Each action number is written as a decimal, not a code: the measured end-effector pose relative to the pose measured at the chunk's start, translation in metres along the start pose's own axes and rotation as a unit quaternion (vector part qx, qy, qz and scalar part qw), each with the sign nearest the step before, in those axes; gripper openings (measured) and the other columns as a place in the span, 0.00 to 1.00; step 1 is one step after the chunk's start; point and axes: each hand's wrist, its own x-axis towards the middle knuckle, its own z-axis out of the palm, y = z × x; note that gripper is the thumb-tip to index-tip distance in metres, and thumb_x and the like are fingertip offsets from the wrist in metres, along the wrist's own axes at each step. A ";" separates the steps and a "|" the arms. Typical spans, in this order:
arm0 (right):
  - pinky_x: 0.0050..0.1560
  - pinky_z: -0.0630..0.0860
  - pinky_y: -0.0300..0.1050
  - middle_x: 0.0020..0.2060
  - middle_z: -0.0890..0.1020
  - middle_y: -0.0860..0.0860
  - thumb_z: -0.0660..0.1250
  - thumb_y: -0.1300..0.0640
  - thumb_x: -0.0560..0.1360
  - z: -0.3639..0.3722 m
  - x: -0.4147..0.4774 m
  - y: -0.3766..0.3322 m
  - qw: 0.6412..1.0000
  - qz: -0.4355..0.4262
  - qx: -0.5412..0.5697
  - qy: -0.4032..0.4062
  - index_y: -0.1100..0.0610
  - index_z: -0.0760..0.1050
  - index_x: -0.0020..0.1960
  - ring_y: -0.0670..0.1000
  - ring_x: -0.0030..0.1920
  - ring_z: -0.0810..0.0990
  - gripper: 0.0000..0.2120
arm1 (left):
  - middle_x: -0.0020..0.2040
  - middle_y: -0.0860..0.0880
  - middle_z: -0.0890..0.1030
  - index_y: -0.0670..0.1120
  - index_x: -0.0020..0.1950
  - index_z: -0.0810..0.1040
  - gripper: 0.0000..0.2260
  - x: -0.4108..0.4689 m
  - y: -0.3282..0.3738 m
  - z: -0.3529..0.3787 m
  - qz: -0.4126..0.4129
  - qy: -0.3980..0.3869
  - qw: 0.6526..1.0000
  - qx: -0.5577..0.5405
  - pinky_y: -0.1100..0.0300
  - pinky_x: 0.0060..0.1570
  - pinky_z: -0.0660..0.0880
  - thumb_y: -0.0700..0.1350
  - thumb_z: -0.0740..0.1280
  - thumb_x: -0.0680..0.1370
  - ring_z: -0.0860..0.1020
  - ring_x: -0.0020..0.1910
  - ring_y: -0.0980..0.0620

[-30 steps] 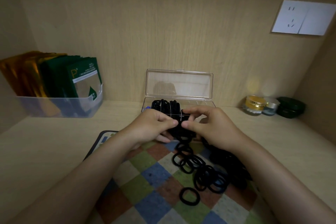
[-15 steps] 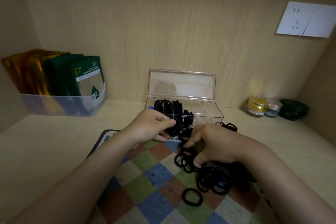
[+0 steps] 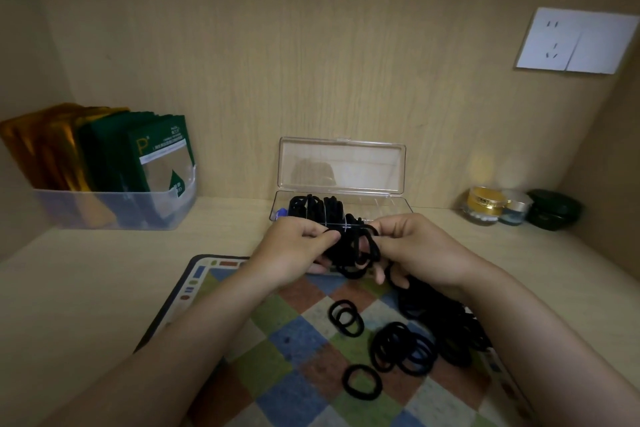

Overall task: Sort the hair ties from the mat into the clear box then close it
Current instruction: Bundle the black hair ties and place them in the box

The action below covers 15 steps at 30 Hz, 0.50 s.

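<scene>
Head view, item record. Right hand point(image 3: 415, 250): risen from the mat point(image 3: 294, 340) since half a second ago, now pinching fresh ties against the bunch of black hair ties point(image 3: 356, 250) gripped by the left hand point(image 3: 294, 253). Bunch: held just in front of the clear box point(image 3: 381, 210), lid point(image 3: 343, 163) upright and open. Packed ties point(image 3: 315, 206): at the box's left end. Loose ties point(image 3: 401, 347): many on the mat. Judgement: bunch growing, near ready to load; sorting well short of done.
</scene>
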 end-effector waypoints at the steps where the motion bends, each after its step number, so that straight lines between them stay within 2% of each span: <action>1: 0.21 0.66 0.38 0.27 0.81 0.52 0.67 0.59 0.79 0.002 0.002 0.002 1.000 0.006 -0.003 0.009 0.64 0.79 0.44 0.47 0.24 0.75 0.09 | 0.42 0.47 0.87 0.42 0.50 0.85 0.08 -0.001 0.001 0.002 -0.001 -0.011 1.000 -0.016 0.55 0.44 0.84 0.44 0.69 0.79 0.86 0.42 0.51; 6: 0.20 0.67 0.39 0.33 0.85 0.55 0.70 0.58 0.77 0.009 0.008 0.009 0.995 0.035 -0.035 0.081 0.61 0.80 0.40 0.50 0.22 0.76 0.09 | 0.45 0.44 0.87 0.41 0.51 0.85 0.09 -0.004 0.003 0.010 0.002 -0.032 0.999 -0.027 0.57 0.45 0.83 0.44 0.67 0.80 0.86 0.46 0.51; 9: 0.21 0.67 0.38 0.30 0.85 0.52 0.68 0.59 0.78 0.012 0.008 0.007 0.987 0.043 -0.093 0.127 0.59 0.79 0.38 0.49 0.20 0.74 0.10 | 0.46 0.43 0.87 0.41 0.54 0.84 0.14 -0.007 0.005 0.012 -0.024 -0.062 0.995 -0.073 0.55 0.47 0.83 0.50 0.65 0.81 0.86 0.47 0.49; 11: 0.22 0.68 0.37 0.26 0.83 0.52 0.68 0.58 0.77 0.012 0.008 0.007 0.977 0.039 -0.144 0.155 0.57 0.80 0.37 0.48 0.18 0.73 0.10 | 0.46 0.44 0.87 0.43 0.54 0.84 0.15 -0.009 0.006 0.014 -0.027 -0.077 0.992 -0.093 0.55 0.48 0.83 0.53 0.68 0.78 0.86 0.48 0.50; 13: 0.22 0.68 0.36 0.24 0.82 0.53 0.69 0.56 0.76 0.012 0.007 0.008 0.968 0.026 -0.193 0.156 0.56 0.81 0.38 0.46 0.18 0.73 0.09 | 0.47 0.47 0.87 0.44 0.53 0.85 0.13 -0.009 0.004 0.016 -0.010 -0.070 0.995 -0.071 0.55 0.49 0.83 0.51 0.74 0.74 0.85 0.49 0.53; 15: 0.23 0.69 0.35 0.27 0.83 0.55 0.70 0.54 0.76 0.012 0.007 0.010 0.965 0.002 -0.225 0.136 0.55 0.81 0.40 0.45 0.21 0.76 0.08 | 0.49 0.46 0.87 0.43 0.53 0.85 0.11 -0.008 0.002 0.016 -0.015 -0.055 0.996 -0.074 0.56 0.49 0.82 0.47 0.74 0.75 0.85 0.50 0.53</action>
